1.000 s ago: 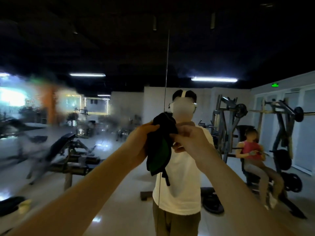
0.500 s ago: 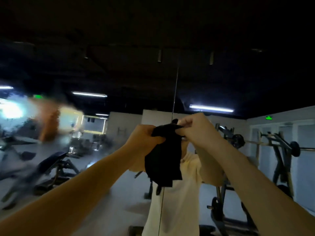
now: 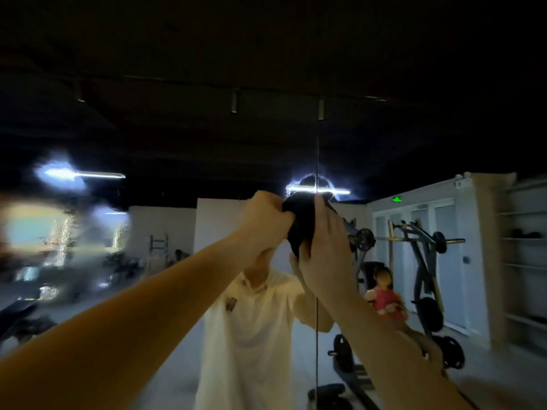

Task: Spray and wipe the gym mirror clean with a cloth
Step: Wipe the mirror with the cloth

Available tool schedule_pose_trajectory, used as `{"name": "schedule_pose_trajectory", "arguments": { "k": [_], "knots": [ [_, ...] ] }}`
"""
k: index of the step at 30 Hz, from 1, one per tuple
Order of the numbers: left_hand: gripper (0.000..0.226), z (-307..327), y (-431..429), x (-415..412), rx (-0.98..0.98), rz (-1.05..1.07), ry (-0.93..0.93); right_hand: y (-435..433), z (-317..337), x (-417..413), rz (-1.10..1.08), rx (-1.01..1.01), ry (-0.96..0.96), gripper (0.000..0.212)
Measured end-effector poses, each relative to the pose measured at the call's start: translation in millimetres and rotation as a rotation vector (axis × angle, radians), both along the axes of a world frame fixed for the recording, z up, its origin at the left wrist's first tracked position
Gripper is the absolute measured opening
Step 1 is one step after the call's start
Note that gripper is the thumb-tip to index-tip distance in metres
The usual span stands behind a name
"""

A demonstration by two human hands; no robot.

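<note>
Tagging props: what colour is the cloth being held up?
The cloth looks black in the dim head view, the only one.

The cloth (image 3: 299, 232) is mostly hidden between the left hand (image 3: 266, 221) and the right hand (image 3: 324, 255); the mirror (image 3: 68, 244) at left is blurred.

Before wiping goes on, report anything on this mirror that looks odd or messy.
The mirror looks smeared on its left: wet streaks and droplets blur the reflection there, while right of the vertical seam it is sharp. The left hand and right hand bunch the dark cloth at the seam.
</note>
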State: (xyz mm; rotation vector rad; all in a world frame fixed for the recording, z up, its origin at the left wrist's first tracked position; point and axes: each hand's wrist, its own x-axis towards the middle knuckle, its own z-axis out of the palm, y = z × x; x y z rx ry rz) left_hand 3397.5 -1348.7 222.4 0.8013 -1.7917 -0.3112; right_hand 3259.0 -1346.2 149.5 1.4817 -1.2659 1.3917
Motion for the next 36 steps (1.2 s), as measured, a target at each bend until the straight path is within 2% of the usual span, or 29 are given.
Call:
{"name": "schedule_pose_trajectory", "arguments": {
  "k": [3,5,9,11,16,18,20,24,27,31,36],
  "knots": [
    [0.022,-3,-3,31,-0.192,0.209,-0.154,-7,15,0,-0.210,-0.022,0.040,0.065],
    [0.018,-9,-7,60,-0.357,0.319,-0.210,-16,28,4,-0.338,0.006,0.085,0.063],
    [0.021,-22,-39,120,-0.651,0.437,-0.179,-42,41,37,-0.357,0.015,0.030,0.068],
    [0.014,-27,-54,141,-0.745,0.436,-0.130,-54,34,69,-0.372,-0.016,0.039,0.067],
    [0.009,-41,-77,164,-0.831,0.480,-0.106,-66,-21,131,-0.316,0.113,0.579,0.065],
    [0.012,-47,-80,163,-0.891,0.496,-0.149,-57,-15,116,-0.367,0.136,0.646,0.063],
    [0.023,-50,-87,159,-0.922,0.517,-0.213,-47,-1,91,-0.458,0.139,0.542,0.067],
    [0.052,-56,-101,153,-0.848,0.560,-0.362,-29,21,35,-0.618,0.132,0.209,0.075],
    [0.058,-60,-106,153,-0.832,0.557,-0.398,-27,26,22,-0.555,0.100,0.071,0.076],
    [0.058,-62,-104,167,-0.846,0.513,-0.410,-47,17,71,-0.438,0.039,0.052,0.072],
    [0.048,-80,-100,200,-0.823,0.488,-0.221,-71,10,151,-0.388,0.052,0.194,0.071]
  ]
}}
